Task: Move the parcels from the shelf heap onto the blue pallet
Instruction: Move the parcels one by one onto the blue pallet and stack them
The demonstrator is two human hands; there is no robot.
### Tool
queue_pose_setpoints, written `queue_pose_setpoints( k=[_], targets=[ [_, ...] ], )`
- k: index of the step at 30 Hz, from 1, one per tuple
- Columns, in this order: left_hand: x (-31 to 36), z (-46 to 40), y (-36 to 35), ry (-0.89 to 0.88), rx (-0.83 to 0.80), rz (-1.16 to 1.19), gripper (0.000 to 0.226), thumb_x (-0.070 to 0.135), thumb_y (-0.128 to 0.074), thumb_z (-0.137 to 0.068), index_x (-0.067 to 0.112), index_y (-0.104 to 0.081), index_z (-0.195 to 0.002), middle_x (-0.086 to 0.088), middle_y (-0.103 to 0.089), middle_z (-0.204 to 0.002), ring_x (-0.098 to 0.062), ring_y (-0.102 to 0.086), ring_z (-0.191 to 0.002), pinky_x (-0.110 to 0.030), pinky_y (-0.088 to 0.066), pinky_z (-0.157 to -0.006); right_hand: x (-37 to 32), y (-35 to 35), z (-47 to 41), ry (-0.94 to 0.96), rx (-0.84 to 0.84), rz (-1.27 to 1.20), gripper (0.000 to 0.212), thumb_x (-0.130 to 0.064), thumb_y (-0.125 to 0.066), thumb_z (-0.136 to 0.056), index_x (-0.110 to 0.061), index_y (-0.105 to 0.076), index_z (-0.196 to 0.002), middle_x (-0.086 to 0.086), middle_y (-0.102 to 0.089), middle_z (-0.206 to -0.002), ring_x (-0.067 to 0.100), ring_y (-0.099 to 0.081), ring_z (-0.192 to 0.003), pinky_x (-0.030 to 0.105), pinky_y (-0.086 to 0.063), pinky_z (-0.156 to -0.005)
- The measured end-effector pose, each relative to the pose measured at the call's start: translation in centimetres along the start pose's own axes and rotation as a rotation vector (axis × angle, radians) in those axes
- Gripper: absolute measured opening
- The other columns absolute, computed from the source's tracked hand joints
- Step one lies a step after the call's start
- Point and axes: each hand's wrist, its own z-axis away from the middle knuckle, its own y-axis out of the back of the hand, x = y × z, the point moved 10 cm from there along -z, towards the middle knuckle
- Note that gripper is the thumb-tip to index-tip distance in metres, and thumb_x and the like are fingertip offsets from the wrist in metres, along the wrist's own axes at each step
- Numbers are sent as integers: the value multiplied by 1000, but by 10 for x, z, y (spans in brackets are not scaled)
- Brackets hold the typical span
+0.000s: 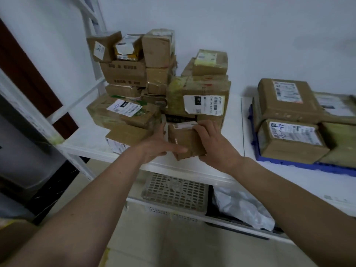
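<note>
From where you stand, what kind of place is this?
Probably a parcel sorting or storage room: taped cardboard parcels with shipping labels heaped on a white shelf, more parcels stacked on a blue pallet, and both hands holding a small parcel.

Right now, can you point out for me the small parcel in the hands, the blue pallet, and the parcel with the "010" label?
small parcel (185, 142), head view, its brown front face.
blue pallet (300, 164), head view, its front edge.
parcel with the "010" label (204, 105), head view, its white label.
</note>
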Motion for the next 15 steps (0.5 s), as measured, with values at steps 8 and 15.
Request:
queue_pose_setpoints(
  k=[8,15],
  targets=[
    [39,-8,-48,-188,58,-157,138,12,-95,-49,27,-7,-154,5,-38,-143,-14,-40,-129,-34,-44,-101,26,32,39,100,23,61,90,-23,-88,-54,-8,-37,-126,13,-35,-130,31,-36,-119,45,-47,-99],
    [104,2,-154,-404,-4,-461,143,19,-96,-47,28,1,-152,0,-20,-155,-13,-30,-136,-35,-40,-107,102,93,87,-128,-164,-125,103,-50,-81,-66,-24,-23,-147,0,-9,-156,19,-11,-142,40,-33,-110]
  ],
)
